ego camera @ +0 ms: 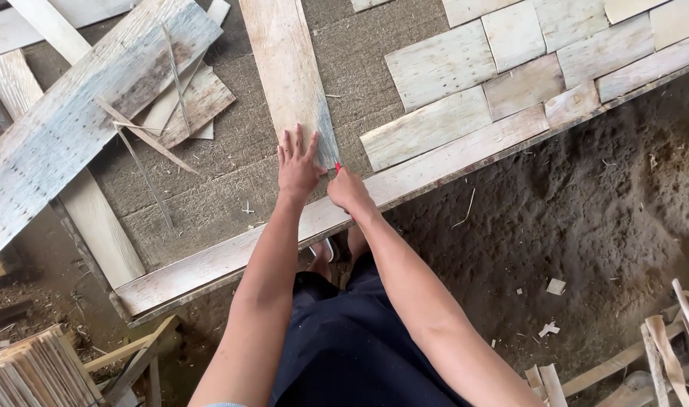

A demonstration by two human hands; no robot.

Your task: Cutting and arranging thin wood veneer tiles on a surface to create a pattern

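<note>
Two hands meet at the near end of a pale veneer strip lying on the brown mat. My left hand lies flat on the strip, fingers spread. My right hand is closed around a small red tool, probably a blade, its tip at the strip's right edge. A long edge board runs beneath both wrists, cut veneer pieces to the right.

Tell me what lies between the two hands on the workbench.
In the head view, only the lower end of the pale wooden strip separates them: the left hand lies flat on it, and the right hand holds a small red tool at its edge.
</note>
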